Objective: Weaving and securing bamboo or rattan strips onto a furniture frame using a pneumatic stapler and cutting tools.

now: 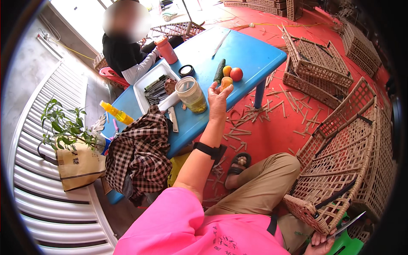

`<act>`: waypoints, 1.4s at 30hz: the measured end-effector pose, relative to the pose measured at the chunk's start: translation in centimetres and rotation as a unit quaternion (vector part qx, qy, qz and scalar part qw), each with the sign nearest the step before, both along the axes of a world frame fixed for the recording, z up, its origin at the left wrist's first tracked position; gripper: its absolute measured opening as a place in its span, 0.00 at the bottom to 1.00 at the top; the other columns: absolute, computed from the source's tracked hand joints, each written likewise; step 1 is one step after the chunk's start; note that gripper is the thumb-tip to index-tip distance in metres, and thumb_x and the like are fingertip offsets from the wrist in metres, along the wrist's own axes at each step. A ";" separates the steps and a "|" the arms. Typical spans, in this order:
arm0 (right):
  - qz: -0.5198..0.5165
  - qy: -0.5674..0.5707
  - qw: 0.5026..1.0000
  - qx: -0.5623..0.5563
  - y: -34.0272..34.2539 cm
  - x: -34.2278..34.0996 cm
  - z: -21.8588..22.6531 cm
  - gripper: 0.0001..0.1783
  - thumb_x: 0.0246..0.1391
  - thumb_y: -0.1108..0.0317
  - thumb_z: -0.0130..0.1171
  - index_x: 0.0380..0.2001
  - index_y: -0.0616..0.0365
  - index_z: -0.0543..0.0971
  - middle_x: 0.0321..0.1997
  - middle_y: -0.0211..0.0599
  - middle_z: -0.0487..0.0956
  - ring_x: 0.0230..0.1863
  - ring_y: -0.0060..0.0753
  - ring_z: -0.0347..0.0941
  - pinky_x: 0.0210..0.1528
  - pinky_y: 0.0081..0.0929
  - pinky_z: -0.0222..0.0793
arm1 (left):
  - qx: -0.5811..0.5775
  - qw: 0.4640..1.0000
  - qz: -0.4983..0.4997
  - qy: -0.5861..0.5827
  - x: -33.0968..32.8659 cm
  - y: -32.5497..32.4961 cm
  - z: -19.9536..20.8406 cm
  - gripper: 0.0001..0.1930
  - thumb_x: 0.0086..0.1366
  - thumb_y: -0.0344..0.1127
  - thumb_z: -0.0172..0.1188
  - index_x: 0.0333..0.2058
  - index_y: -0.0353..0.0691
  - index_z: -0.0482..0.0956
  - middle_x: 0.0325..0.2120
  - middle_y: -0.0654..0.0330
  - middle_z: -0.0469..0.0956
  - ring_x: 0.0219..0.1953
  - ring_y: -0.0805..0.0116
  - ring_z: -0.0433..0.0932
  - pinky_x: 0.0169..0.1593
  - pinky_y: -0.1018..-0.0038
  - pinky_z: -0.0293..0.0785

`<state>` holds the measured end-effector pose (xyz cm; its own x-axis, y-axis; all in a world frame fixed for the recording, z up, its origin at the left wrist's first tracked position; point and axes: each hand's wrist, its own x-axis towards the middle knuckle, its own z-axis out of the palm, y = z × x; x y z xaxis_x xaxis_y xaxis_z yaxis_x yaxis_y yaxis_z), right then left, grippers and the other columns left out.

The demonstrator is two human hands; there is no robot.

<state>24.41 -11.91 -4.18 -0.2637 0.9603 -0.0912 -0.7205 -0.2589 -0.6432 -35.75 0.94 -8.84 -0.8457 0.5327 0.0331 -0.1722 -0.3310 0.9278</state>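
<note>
My left hand (pixel 218 97) reaches over the edge of the blue table (pixel 250 46), its fingers closed round a yellow-orange fruit (pixel 226 82). Just beyond it lie a dark green cucumber (pixel 219 71), another yellow-orange fruit (pixel 228 70) and a red tomato (pixel 236 75). To the left of the hand stands a clear jar (pixel 190 94) with yellowish liquid, its black lid (pixel 186 70) lying behind it. Low at the right, my right hand (pixel 321 244) is closed on a tool with a long metal blade (pixel 349 223), beside a woven basket (pixel 335 178). Its handle is hidden.
A person (pixel 127 51) sits across the table near a red bottle (pixel 166 50). A white tray (pixel 140 91) holds dark sticks. A checkered cloth (pixel 138 148) hangs over the table's near end. Cut strips (pixel 242 132) litter the red floor; woven baskets (pixel 316 57) stand at right.
</note>
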 end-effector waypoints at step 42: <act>-0.029 -0.010 0.999 -0.011 -0.4 0.4 -1.2 0.18 0.62 0.62 0.59 0.51 0.58 0.81 0.25 0.30 0.72 0.24 0.31 0.66 0.28 0.29 0.63 | -0.177 0.801 0.132 0.556 9.1 -1.9 -1.6 0.36 0.56 0.36 0.73 0.61 0.35 0.68 0.59 0.42 0.69 0.61 0.43 0.69 0.65 0.53 0.62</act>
<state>24.80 -12.26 -5.35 -0.2062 0.9716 -0.1165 -0.7212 -0.2313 -0.6529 -26.62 -0.98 -10.41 -0.4827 0.4833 0.7304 0.8589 0.0984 0.5026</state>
